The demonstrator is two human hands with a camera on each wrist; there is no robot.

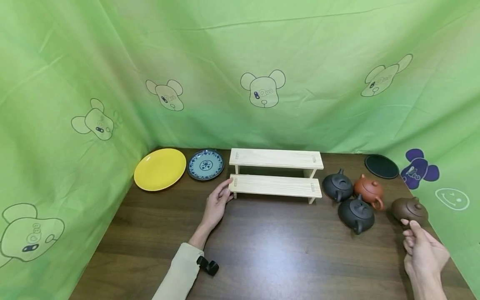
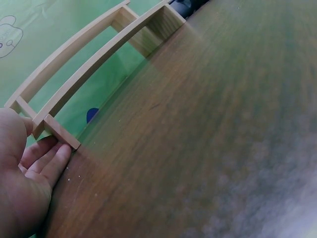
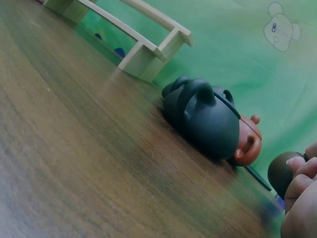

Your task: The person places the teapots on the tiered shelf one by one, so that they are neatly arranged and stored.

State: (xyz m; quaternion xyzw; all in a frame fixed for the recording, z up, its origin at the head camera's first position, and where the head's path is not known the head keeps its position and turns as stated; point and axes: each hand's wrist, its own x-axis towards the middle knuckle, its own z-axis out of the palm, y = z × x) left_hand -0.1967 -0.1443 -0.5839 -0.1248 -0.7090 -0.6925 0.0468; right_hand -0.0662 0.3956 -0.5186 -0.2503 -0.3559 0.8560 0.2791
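Note:
A pale two-step wooden stand (image 1: 275, 185) is on the table, and my left hand (image 1: 217, 204) grips the left end of its lower step. In the left wrist view, the thumb is at the board's end and the fingers (image 2: 54, 163) lie against the stand's leg (image 2: 62, 133). At the far right, my right hand (image 1: 427, 252) holds a brown teapot (image 1: 408, 209) by its near side; the fingers hide its handle. Left of that teapot are a reddish-orange teapot (image 1: 369, 190) and two black teapots, one behind (image 1: 337, 186) and one nearer (image 1: 356, 214).
A yellow plate (image 1: 160, 169) and a blue patterned plate (image 1: 206, 165) lie left of the stand. A dark oval plate (image 1: 381, 166) is at the back right. Green cloth (image 1: 210, 54) with mouse drawings surrounds the brown wooden table (image 1: 262, 250).

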